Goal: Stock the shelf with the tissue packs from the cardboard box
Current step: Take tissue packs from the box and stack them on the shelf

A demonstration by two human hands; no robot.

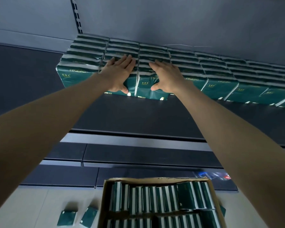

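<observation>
The cardboard box, far below the hands, is open and filled with green-and-white tissue packs standing on edge in rows. Two loose packs lie on the floor beside it. Both arms reach up to the shelf, where stacked packs run off beyond the right hand. The left hand and the right hand lie flat on neighbouring stacks, fingers straight, thumbs spread against the front faces, pressing rather than clasping.
</observation>
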